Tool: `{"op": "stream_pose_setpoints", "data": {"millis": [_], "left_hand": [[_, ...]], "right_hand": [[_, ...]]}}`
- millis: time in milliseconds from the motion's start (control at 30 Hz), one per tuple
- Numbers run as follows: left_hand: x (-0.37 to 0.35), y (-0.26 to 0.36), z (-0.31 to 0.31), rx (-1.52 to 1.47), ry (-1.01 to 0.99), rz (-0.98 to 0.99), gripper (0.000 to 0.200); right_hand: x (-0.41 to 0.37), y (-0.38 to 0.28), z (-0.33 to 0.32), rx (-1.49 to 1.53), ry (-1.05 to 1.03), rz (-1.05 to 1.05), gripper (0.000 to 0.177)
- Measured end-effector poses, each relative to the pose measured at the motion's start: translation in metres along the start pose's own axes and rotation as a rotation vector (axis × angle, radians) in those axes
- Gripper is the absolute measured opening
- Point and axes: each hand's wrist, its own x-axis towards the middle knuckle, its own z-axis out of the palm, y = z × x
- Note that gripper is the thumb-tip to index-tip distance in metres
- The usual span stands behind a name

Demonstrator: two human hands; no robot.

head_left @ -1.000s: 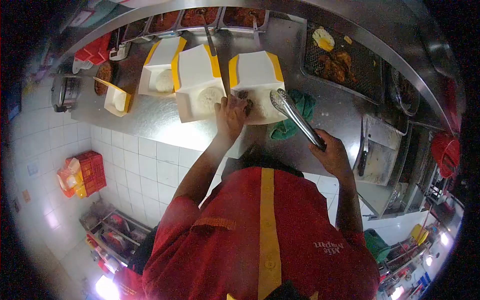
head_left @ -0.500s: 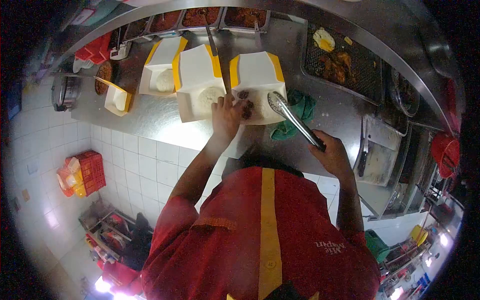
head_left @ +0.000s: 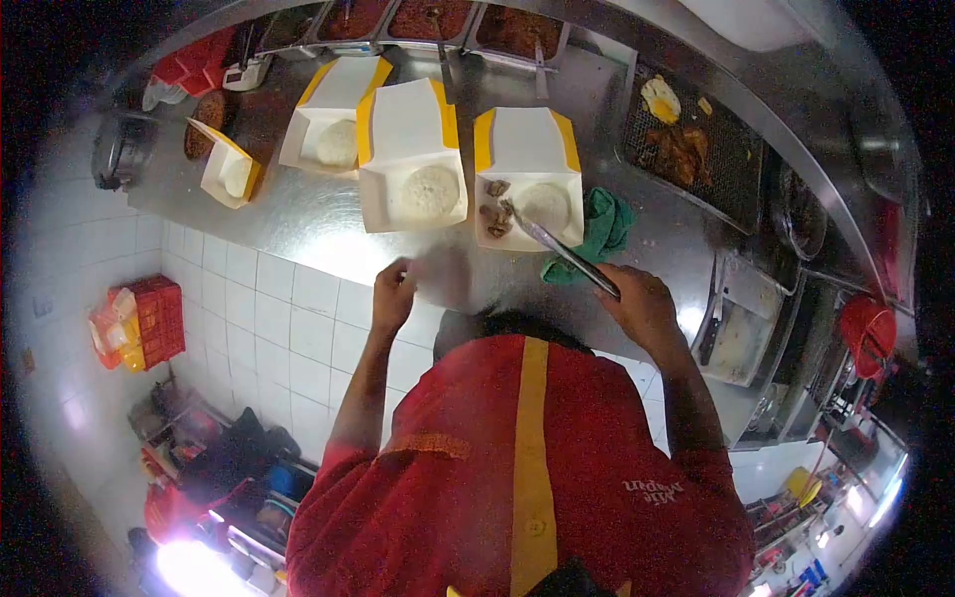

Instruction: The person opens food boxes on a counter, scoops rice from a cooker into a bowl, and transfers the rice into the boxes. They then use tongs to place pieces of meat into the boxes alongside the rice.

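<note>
My right hand (head_left: pixel 642 306) is wrapped around metal tongs (head_left: pixel 567 254). Their tips touch brown meat pieces (head_left: pixel 494 221) in the left side of an open box (head_left: pixel 527 134), beside a mound of rice (head_left: pixel 545 207). Closed fingers form my left hand (head_left: pixel 393 297), raised in front of the counter's near edge. A blurred dark patch lies to its right, and I cannot make out whether the hand holds anything. Left of that box stands a second open box (head_left: pixel 408 117) with rice; further left are another open box (head_left: pixel 343 82) and a smaller one (head_left: pixel 227 171), both with rice.
A green cloth (head_left: pixel 605 224) lies against the right box. Sauce trays (head_left: pixel 428 22) line the back. A mesh rack (head_left: pixel 686 149) holds a fried egg (head_left: pixel 660 100) and browned meat (head_left: pixel 681 156). At right, a knife (head_left: pixel 711 333) lies by a board (head_left: pixel 744 333).
My left hand has moved from the right box's left edge down toward me and slightly left. The tongs' tips have shifted left from the rice to the meat pieces.
</note>
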Motion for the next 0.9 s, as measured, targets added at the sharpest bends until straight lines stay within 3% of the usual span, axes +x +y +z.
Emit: {"op": "stream_pose_setpoints", "data": {"millis": [100,133,167,233,267,300,367,500,567,600,667,767,833,900], "left_hand": [[-0.020,-0.005,-0.017,0.028,-0.292,-0.249,0.034],[-0.022,-0.031,-0.022,0.046,-0.385,-0.296,0.047],[-0.025,-0.054,-0.022,0.036,-0.379,-0.296,0.047],[-0.029,-0.076,-0.023,0.132,-0.540,-0.496,0.054],[-0.032,-0.082,-0.023,0.194,-0.568,-0.505,0.052],[-0.035,-0.142,-0.021,0.198,-0.567,-0.478,0.050],[-0.043,-0.157,-0.022,0.525,-0.592,-0.133,0.046],[-0.048,-0.165,-0.012,0.254,-0.431,-0.173,0.040],[-0.047,-0.162,-0.012,0.078,-0.282,-0.444,0.037],[-0.048,-0.188,-0.014,0.106,-0.248,-0.351,0.039],[-0.052,-0.198,-0.018,0.136,-0.190,-0.364,0.040],[-0.058,-0.234,-0.025,0.139,-0.124,-0.329,0.041],[-0.060,-0.252,-0.027,0.105,-0.095,-0.455,0.041],[-0.062,-0.257,-0.030,0.106,-0.063,-0.436,0.041]], "right_hand": [[0.003,-0.004,-0.001,-0.009,0.031,-0.016,0.037],[0.004,-0.006,-0.001,-0.005,0.053,-0.028,0.036],[0.007,-0.008,0.001,-0.014,0.049,-0.034,0.036],[0.014,-0.015,0.007,-0.121,0.020,-0.011,0.035],[0.014,-0.019,0.007,-0.129,0.021,-0.016,0.035],[0.011,-0.023,0.007,-0.064,0.068,-0.042,0.035],[0.009,-0.030,0.007,-0.006,0.112,-0.068,0.034],[0.008,-0.033,0.011,-0.051,0.014,-0.022,0.038],[0.009,-0.033,0.011,-0.046,0.018,0.000,0.038],[0.007,-0.034,0.008,-0.052,0.016,-0.003,0.038],[0.002,-0.035,0.002,0.007,0.136,-0.021,0.038],[0.007,-0.026,0.002,-0.085,0.079,0.045,0.038],[0.008,-0.022,0.006,-0.086,0.094,0.053,0.039],[0.009,-0.024,0.006,-0.083,0.102,0.057,0.039]]}}
